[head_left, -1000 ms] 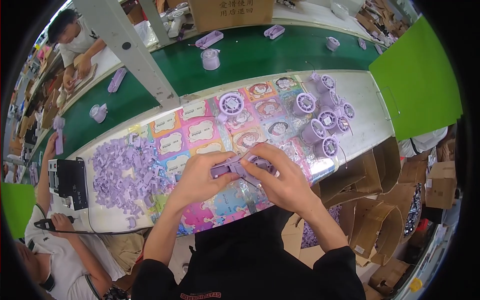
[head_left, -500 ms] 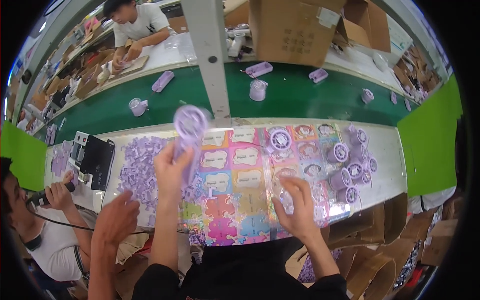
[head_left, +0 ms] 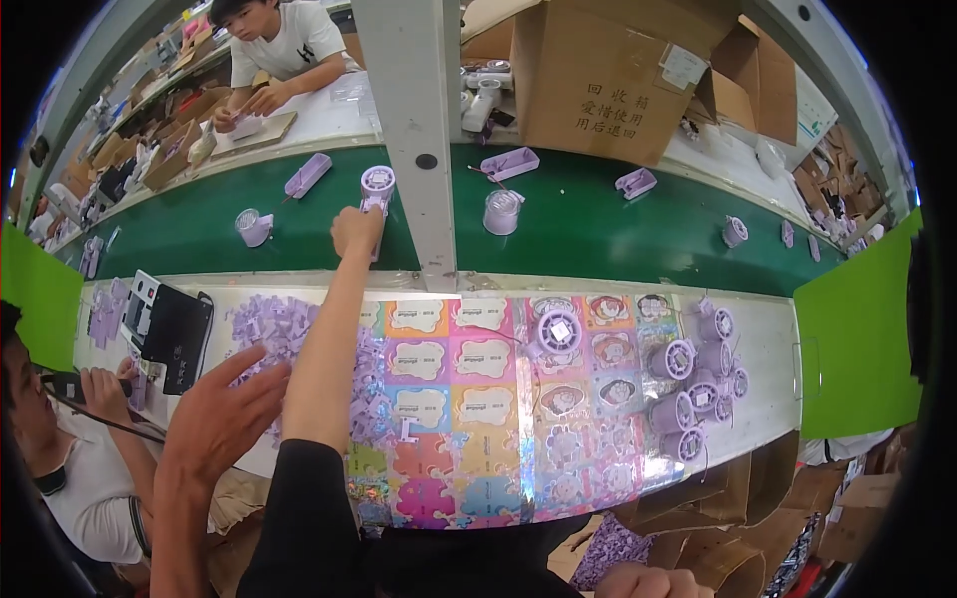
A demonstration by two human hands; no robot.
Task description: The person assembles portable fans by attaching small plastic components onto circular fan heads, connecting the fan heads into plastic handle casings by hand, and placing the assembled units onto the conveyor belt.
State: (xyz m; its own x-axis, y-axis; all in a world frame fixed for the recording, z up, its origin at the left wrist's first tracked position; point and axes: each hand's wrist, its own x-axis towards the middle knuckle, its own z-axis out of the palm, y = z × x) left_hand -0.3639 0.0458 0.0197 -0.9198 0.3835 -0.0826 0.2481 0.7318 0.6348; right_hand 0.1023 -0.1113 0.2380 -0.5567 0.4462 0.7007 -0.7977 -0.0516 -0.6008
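Note:
My left hand (head_left: 355,231) reaches far forward over the green conveyor belt (head_left: 598,229), shut on the handle of a purple hand-held fan (head_left: 377,185) whose round head rests on or just above the belt. Only a sliver of my right hand (head_left: 638,580) shows at the lower edge, so its fingers cannot be made out. Below my outstretched arm lies a colourful picture mat (head_left: 469,399) on the white bench. Another person's open hand (head_left: 221,411) hovers at the lower left, beside my arm.
A grey post (head_left: 414,130) stands just right of the fan. Other purple parts ride the belt. Several fan heads (head_left: 698,389) sit at the mat's right, loose purple pieces (head_left: 274,329) at its left, beside a black device (head_left: 169,324). People work at left and across the belt.
My two hands held a purple part together over the mat. My left hand then lifted the fan and has carried it forward onto the belt; my right hand has dropped to the lower edge.

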